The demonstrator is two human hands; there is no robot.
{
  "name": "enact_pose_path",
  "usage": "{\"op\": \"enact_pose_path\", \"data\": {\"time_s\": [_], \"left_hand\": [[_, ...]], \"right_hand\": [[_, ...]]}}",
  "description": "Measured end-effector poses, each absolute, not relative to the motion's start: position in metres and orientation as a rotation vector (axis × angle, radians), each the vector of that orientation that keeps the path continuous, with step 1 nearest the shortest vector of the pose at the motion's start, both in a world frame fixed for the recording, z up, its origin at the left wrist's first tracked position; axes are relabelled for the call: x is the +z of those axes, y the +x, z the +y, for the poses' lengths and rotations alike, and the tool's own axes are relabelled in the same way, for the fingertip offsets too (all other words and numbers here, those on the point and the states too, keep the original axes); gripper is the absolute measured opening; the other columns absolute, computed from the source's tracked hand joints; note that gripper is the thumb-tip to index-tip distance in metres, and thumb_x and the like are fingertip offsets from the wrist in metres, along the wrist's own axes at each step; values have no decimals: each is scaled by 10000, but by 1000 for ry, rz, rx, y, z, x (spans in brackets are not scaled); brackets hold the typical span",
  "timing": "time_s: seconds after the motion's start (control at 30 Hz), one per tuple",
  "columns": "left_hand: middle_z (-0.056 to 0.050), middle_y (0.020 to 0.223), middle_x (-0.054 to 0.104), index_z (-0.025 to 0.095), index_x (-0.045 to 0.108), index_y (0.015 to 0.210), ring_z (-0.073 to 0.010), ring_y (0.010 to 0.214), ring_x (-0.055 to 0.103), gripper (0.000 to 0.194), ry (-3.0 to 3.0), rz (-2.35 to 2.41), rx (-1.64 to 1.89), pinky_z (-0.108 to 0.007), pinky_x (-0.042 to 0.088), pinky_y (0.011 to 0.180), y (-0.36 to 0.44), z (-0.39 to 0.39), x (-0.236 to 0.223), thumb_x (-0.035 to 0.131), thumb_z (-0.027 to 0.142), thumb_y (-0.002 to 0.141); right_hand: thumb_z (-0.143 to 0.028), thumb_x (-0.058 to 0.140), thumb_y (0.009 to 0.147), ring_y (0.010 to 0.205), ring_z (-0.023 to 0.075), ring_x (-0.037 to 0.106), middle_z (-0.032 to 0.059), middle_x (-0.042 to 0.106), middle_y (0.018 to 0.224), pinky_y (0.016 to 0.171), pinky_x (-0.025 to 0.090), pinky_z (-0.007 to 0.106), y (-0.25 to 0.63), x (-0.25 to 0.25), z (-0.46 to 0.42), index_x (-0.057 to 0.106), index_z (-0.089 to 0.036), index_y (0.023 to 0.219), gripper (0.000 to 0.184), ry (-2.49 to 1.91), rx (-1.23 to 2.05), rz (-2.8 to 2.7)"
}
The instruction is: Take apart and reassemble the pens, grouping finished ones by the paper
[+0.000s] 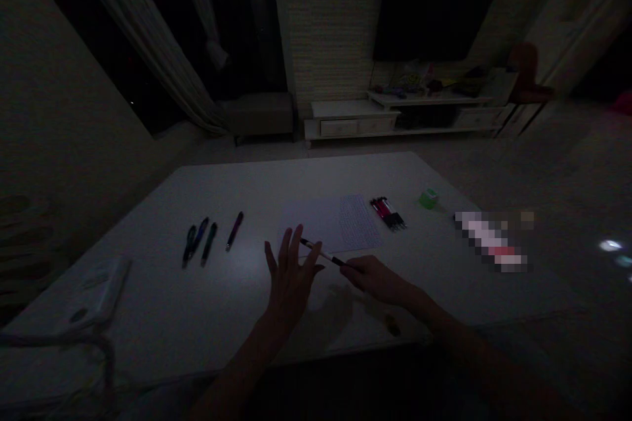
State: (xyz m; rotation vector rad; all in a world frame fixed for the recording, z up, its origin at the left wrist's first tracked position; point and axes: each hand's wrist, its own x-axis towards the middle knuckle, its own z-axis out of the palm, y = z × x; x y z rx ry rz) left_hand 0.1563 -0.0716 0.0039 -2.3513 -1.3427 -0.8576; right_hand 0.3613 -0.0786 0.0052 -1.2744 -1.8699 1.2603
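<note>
- Head view, dim room, looking down over a white table [296, 177]; the landmark is the sheet of paper [316, 223], which lies near the middle of the tabletop with a block of small print on its right half.
- The left hand [291, 283] is raised just below the sheet's near edge, palm side hidden, with its fingers [296, 240] spread wide and pointing up and away.
- The right hand [375, 279] is just below the sheet's right part, its fingers [355, 266] pinching the near end of a slim black-and-white pen [320, 251].
- The pen lies level, just below the sheet's near edge. Its far end reaches the left hand's fingers, but whether they touch cannot be told.
- Left of the sheet lie four dark pens [210, 240], roughly side by side and well apart from the left hand.
- Right of the sheet is a bundle of red-and-black pens [388, 212], with a small green cube [428, 198] beyond it.
- Further right lies a pixelated object [488, 240], too blurred to name.
- Far left of the sheet sits a white flat box [93, 293], with a cord [59, 339] beside it.
</note>
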Motion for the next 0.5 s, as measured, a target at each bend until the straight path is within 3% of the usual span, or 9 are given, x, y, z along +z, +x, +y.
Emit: {"op": "enact_pose_path", "data": {"time_s": [0.1, 0.2, 0.3, 0.5], "left_hand": [[-75, 1087, 606, 213, 543, 984, -245, 1075, 527, 144, -2410, -1219, -854, -580, 205, 1015, 157, -69, -1, 527, 261, 849], [-27, 773, 634, 178, 541, 881, -157, 739, 604, 98, -2561, -1200, -773, -359, 451, 812, 158, -68, -14, 453, 221, 886], [-44, 769, 618, 160, 527, 927, -168, 711, 587, 99, -2591, -1207, -761, -281, 460, 634, 159, -68, -23, 447, 201, 884], [-51, 828, 606, 172, 517, 998, -182, 769, 565, 138, -2635, -1140, -706, -307, 454, 687, 162, -70, -22, 446, 182, 880]], "right_hand": [[-565, 442, 797, 446, 72, 341, -38, 409, 480, 456, 261, 218, 359, 1, -76, 459, -156, 564, 471, -1222, 1371, -1718], [-620, 434, 770, 382, 67, 325, -47, 385, 427, 406, 227, 218, 346, -10, -74, 473, -160, 569, 504, -1216, 1501, -1338], [-636, 495, 718, 337, 57, 297, -64, 349, 389, 372, 183, 210, 332, -19, -74, 457, -168, 555, 497, -1231, 1592, -933], [-565, 558, 698, 305, 33, 203, -97, 255, 352, 349, 118, 203, 321, -28, -75, 313, -200, 493, 485, -1224, 1597, -668]]}}
